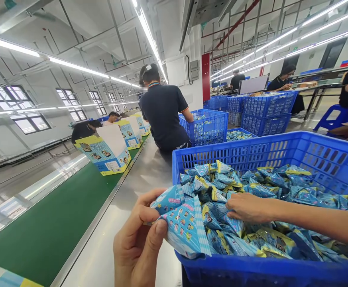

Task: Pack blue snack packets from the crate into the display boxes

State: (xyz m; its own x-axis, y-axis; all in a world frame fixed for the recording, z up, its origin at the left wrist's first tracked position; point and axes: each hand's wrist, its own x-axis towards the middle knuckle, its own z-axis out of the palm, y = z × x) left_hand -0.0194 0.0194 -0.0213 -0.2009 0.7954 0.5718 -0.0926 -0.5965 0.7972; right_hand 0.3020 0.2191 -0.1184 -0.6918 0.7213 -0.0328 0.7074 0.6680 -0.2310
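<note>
My left hand (142, 235) is closed on two blue pyramid-shaped foil packets, pinched together between thumb and fingers. The front packet (184, 225) shows small cartoon figures and a striped crimped edge; the back packet (169, 199) is partly covered by it. Both are held at the near left corner of a blue plastic basket (266, 265). Inside it lies a heap of similar blue and yellow packets (260, 189). My right hand (244, 207) reaches in from the right, its fingers curled down onto the heap. Its fingertips are hidden, and what they grip cannot be made out.
A green conveyor belt (57, 211) runs along the left, carrying open printed cartons (106, 153). A metal ledge (138, 175) lies between belt and basket. Ahead, a person in a dark shirt (164, 113) reaches into another blue basket (209, 125). Stacked baskets (265, 113) stand behind.
</note>
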